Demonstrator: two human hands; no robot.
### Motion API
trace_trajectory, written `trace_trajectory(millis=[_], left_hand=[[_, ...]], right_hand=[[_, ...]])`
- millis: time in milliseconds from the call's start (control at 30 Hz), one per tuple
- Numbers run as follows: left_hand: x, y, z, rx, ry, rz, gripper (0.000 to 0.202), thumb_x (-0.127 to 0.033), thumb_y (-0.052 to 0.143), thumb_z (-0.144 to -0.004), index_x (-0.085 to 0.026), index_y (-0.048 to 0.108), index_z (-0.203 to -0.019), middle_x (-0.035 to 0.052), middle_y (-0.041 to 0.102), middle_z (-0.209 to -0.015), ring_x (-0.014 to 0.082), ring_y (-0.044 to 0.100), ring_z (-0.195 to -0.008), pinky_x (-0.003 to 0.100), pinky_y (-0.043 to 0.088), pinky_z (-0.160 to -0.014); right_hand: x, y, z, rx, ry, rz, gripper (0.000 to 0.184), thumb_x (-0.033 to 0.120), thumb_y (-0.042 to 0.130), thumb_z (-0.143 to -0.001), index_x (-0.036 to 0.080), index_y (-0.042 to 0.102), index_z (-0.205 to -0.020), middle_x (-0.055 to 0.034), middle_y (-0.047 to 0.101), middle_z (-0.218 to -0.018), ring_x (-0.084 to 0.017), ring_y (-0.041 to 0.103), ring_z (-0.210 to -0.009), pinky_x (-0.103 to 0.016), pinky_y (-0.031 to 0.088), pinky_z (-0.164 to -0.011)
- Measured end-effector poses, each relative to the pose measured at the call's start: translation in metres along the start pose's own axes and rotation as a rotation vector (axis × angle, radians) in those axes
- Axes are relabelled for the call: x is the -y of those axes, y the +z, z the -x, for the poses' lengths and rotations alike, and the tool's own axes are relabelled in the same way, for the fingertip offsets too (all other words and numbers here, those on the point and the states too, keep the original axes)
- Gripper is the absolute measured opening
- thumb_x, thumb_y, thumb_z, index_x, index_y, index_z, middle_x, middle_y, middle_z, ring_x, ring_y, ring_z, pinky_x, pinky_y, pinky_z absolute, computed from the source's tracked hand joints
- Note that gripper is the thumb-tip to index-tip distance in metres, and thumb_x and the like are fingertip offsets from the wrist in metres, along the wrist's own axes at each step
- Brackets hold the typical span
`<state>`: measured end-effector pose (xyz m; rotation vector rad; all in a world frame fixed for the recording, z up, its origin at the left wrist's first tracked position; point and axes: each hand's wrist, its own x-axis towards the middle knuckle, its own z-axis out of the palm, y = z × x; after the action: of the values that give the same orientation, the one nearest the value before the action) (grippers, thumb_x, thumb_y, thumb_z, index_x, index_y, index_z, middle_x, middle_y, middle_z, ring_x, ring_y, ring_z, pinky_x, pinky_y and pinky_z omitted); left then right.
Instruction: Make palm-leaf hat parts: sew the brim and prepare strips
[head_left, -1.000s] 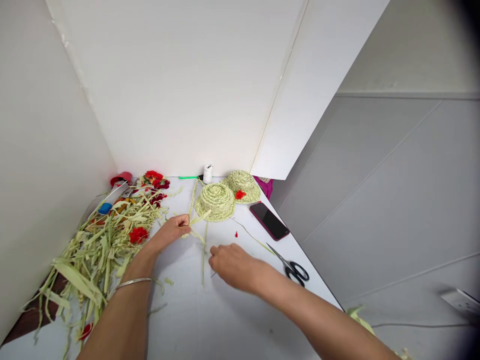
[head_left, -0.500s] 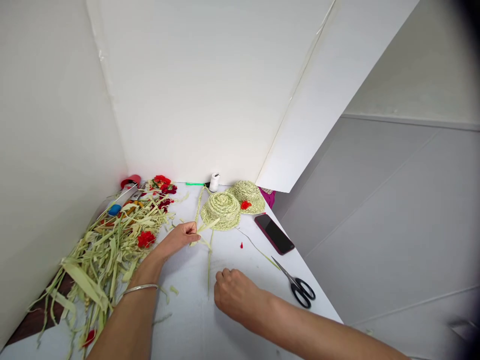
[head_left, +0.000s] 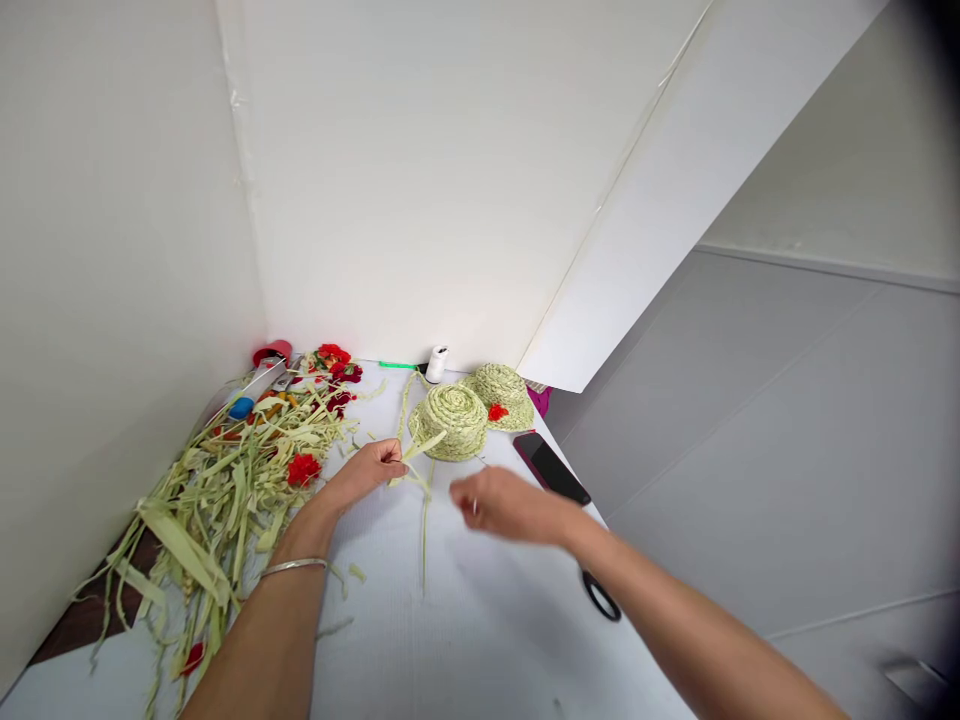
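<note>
As my L hand sits low over the table, its fingers pinch leaf strips at the near edge of the woven hat, which sits on the table just past them. A bangle circles my L wrist. One long strip runs down the table from near the pinch. My R hand is in the air right of that strip, blurred; its fingers look loosely together, w/ a tiny pale bit near them, too blurred to tell what. The black scissor handle shows past my R forearm. L of my hands lies a big heap of strips w/ a red flower on it. Further on, the phone lies right of a 2nd woven hat w/ a red flower. Farthest, by the wall, stand a white spool and a red cup.
</note>
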<state>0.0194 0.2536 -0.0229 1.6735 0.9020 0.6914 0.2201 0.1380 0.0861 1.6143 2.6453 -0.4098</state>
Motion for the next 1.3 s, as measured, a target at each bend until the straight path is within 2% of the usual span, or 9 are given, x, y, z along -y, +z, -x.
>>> trace_trajectory(millis=[133, 267, 400, 567, 733, 833, 1067, 1167, 1300], left_hand=[[0.001, -0.004, 0.001, 0.051, 0.016, 0.011, 0.03, -0.033, 0.063, -0.065, -0.023, 0.034, -0.066, -0.0098, 0.031, -0.061, 0.0107, 0.028, -0.056, 0.023, 0.023, -0.055], [0.003, -0.008, 0.003, 0.114, 0.038, 0.007, 0.025, -0.026, 0.062, -0.062, -0.023, 0.038, -0.069, -0.0091, 0.035, -0.064, 0.0114, 0.031, -0.059, 0.023, 0.025, -0.056], [0.003, -0.011, 0.004, 0.134, 0.055, 0.008, 0.02, -0.022, 0.057, -0.062, -0.022, 0.038, -0.069, -0.0086, 0.034, -0.064, 0.0115, 0.03, -0.06, 0.023, 0.024, -0.056], [-0.001, -0.011, 0.004, 0.127, 0.069, 0.017, 0.018, -0.019, 0.055, -0.061, -0.022, 0.038, -0.067, -0.0085, 0.033, -0.063, 0.0113, 0.029, -0.06, 0.024, 0.024, -0.056], [0.003, -0.012, 0.003, 0.08, 0.056, 0.027, 0.018, -0.023, 0.057, -0.063, -0.021, 0.04, -0.066, -0.0085, 0.035, -0.062, 0.0113, 0.031, -0.059, 0.024, 0.025, -0.057], [0.004, -0.012, 0.002, 0.045, 0.045, 0.034, 0.023, -0.026, 0.061, -0.065, -0.022, 0.038, -0.066, -0.0092, 0.034, -0.06, 0.011, 0.03, -0.057, 0.023, 0.024, -0.055], [-0.007, -0.013, 0.009, 0.122, 0.056, 0.091, 0.028, -0.036, 0.07, -0.065, -0.02, 0.047, -0.069, -0.0045, 0.052, -0.072, 0.0138, 0.046, -0.067, 0.024, 0.036, -0.064], [-0.012, -0.015, 0.014, 0.155, 0.067, 0.114, 0.026, -0.038, 0.07, -0.068, -0.019, 0.053, -0.074, -0.0037, 0.055, -0.075, 0.0144, 0.048, -0.072, 0.024, 0.037, -0.068], [-0.009, -0.015, 0.01, 0.045, 0.06, 0.118, 0.031, -0.037, 0.068, -0.069, -0.021, 0.042, -0.068, -0.0088, 0.039, -0.063, 0.0107, 0.037, -0.059, 0.022, 0.029, -0.058]], right_hand=[[-0.048, -0.068, -0.037, -0.215, 0.153, -0.094, 0.024, 0.011, 0.046, -0.089, 0.015, 0.064, -0.104, 0.0003, 0.067, -0.073, -0.011, 0.06, -0.062, -0.023, 0.044, -0.059], [-0.075, -0.089, -0.074, -0.355, 0.256, -0.093, 0.019, 0.027, 0.056, -0.093, 0.014, 0.061, -0.106, -0.0054, 0.065, -0.098, -0.016, 0.062, -0.083, -0.035, 0.052, -0.077], [-0.066, -0.061, -0.081, -0.442, 0.251, -0.173, 0.024, 0.013, 0.053, -0.09, 0.013, 0.062, -0.112, -0.0137, 0.058, -0.119, -0.022, 0.058, -0.102, -0.041, 0.044, -0.091], [-0.026, 0.01, -0.076, -0.331, 0.113, -0.482, 0.061, 0.012, 0.078, -0.064, 0.022, 0.06, -0.121, -0.0054, 0.066, -0.108, -0.013, 0.06, -0.07, -0.026, 0.048, -0.071], [-0.001, 0.063, -0.093, -0.478, 0.111, -0.799, 0.007, 0.021, 0.059, -0.079, 0.018, 0.064, -0.074, 0.0037, 0.057, -0.061, -0.01, 0.05, -0.055, -0.021, 0.039, -0.054], [0.001, 0.076, -0.102, -0.613, 0.163, -0.985, 0.017, 0.026, 0.058, -0.077, 0.018, 0.055, -0.063, 0.0058, 0.047, -0.052, -0.01, 0.045, -0.049, -0.021, 0.035, -0.048], [-0.007, 0.088, -0.102, -0.918, 0.32, -1.393, 0.017, 0.035, 0.057, -0.076, 0.019, 0.053, -0.075, 0.0013, 0.06, -0.071, -0.014, 0.059, -0.062, -0.026, 0.049, -0.058], [0.001, 0.09, -0.095, -0.946, 0.31, -1.499, 0.02, 0.037, 0.061, -0.075, 0.018, 0.057, -0.078, -0.0018, 0.065, -0.086, -0.014, 0.061, -0.067, -0.025, 0.049, -0.058], [0.016, 0.093, -0.089, -0.885, 0.273, -1.608, 0.02, 0.037, 0.063, -0.075, 0.017, 0.059, -0.076, -0.002, 0.066, -0.082, -0.014, 0.061, -0.068, -0.025, 0.049, -0.059]])
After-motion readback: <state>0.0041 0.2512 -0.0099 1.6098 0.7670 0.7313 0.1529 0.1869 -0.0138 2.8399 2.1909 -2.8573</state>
